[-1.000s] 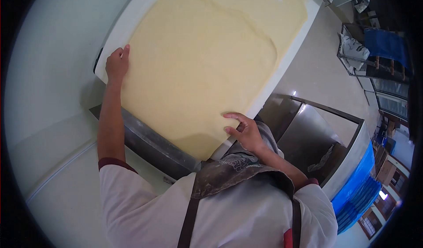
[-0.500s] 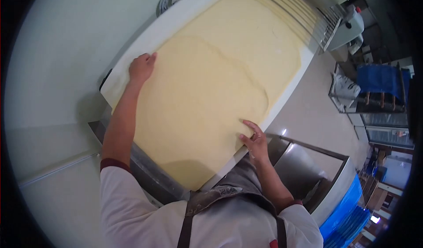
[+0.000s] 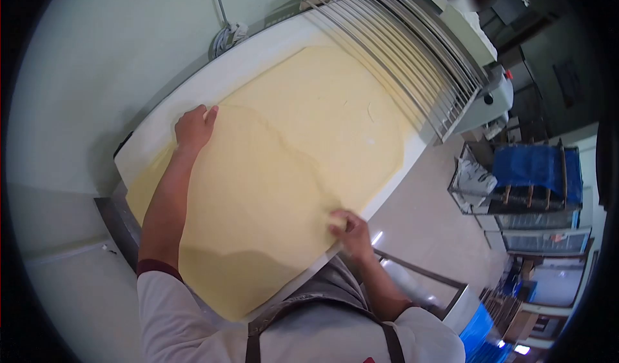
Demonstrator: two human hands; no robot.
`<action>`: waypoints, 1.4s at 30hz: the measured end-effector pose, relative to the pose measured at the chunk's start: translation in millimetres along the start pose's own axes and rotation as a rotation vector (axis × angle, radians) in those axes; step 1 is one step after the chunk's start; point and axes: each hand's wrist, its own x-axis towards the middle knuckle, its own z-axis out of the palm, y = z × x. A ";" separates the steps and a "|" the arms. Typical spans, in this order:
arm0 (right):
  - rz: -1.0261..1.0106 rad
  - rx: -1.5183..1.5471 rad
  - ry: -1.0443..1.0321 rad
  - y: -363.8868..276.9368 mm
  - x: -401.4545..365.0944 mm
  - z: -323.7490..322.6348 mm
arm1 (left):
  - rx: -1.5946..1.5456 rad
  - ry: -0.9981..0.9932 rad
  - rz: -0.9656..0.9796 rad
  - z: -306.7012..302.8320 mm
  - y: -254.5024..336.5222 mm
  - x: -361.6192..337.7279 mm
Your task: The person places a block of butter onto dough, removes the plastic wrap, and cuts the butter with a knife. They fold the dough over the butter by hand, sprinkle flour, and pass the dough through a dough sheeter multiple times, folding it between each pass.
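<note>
A wide pale-yellow dough sheet (image 3: 251, 189) lies on a white belt, its near part lapped over another layer of dough (image 3: 342, 105). The upper layer's uneven edge runs across the middle. My left hand (image 3: 195, 129) is closed at the sheet's left edge, thumb against curled fingers, with the edge in its grasp. On the opposite side, my right hand (image 3: 353, 235) curls its fingers at the right end of the upper layer's edge. Its fingertips are slightly blurred and seem to pinch the dough there.
A metal bar guard (image 3: 393, 47) covers the belt's far end beside a machine housing. The white belt's margin (image 3: 151, 134) runs along the wall, where a coiled cable (image 3: 222, 39) hangs. On the right stand a rack with blue cloth (image 3: 529, 169) and a steel-framed unit (image 3: 419, 276).
The view has shifted, bringing more of the bar guard into sight. My right hand has gone from spread fingers over the dough to curled fingers at the upper layer's edge. My left hand stays at the left edge.
</note>
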 end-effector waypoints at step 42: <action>-0.759 -0.277 -0.373 -88.8 167.4 -156.0 | -1.793 -0.047 -0.210 -0.5 179.4 87.3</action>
